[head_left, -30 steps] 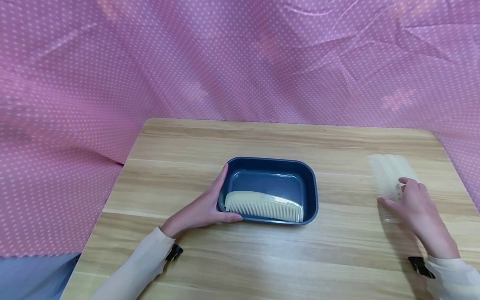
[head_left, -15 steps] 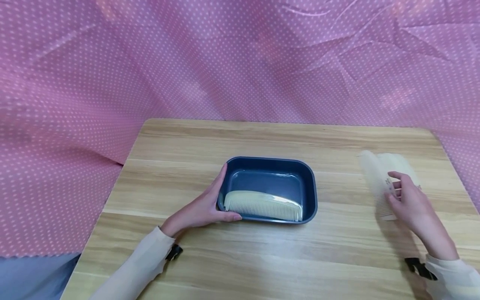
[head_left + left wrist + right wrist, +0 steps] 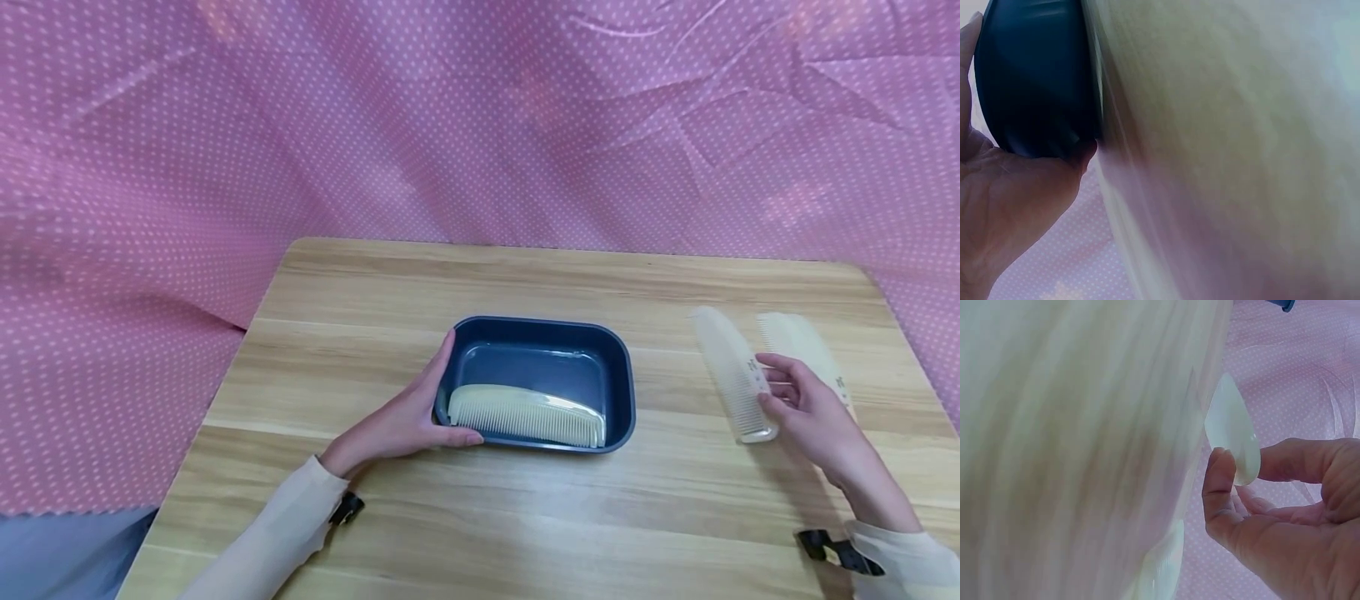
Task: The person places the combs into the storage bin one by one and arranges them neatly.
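- Right hand (image 3: 821, 429) pinches a cream comb (image 3: 727, 367) between thumb and bent fingers, at the right of the table (image 3: 525, 525); long axis far-left to near-right, teeth facing left.
- Second comb (image 3: 802, 343) lies just right, roughly parallel.
- Left hand (image 3: 401, 423), thumb spread from fingers, grips the blue tray (image 3: 536, 364) at its left end.
- Third comb (image 3: 525, 410) lies inside, lengthwise, teeth toward the near wall.

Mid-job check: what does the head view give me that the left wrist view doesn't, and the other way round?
Only the head view: the inside of the blue tray with a comb in it, the right hand holding another comb, and a third comb on the table.
Only the left wrist view: the palm side of the left hand and the tray's outer wall close up.
Both: the left hand gripping the tray, the table, the pink dotted cloth.
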A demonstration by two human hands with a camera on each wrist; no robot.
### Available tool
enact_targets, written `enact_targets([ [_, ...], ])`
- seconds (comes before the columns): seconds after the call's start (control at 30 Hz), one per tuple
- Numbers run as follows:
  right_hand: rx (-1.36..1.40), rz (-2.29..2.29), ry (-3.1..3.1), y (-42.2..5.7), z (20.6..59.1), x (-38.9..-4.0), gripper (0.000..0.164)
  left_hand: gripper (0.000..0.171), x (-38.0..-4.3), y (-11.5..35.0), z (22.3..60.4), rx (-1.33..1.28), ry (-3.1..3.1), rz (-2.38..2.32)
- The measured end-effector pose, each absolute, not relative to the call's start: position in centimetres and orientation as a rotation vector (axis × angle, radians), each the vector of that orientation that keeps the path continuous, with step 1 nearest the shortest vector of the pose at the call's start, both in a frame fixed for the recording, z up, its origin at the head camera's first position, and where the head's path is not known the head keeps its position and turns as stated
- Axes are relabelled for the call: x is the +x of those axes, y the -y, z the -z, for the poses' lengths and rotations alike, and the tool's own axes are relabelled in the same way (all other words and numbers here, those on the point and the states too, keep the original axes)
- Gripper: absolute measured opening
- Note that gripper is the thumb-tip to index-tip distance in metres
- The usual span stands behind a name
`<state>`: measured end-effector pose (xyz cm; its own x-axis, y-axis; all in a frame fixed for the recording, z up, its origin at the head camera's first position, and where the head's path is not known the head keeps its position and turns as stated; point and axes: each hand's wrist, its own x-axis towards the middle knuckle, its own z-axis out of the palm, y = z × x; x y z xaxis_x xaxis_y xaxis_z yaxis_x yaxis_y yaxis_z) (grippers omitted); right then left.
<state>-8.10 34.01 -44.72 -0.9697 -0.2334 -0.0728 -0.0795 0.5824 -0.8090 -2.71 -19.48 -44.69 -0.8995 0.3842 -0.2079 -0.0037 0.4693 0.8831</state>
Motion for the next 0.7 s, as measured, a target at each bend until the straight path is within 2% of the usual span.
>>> enact_targets([
  [0.5, -0.207, 1.426, -2.509, -33.66, 44.66, -8.05, 0.049, 0.139, -2.68, 19.54, 44.57, 0.318, -2.34, -1.404],
  [0.7, -0.208, 1.657, -2.31, -33.57, 44.36, -7.96, 0.043, 0.14, -2.71, 19.52, 44.65, 0.312, -2.339, -1.405],
])
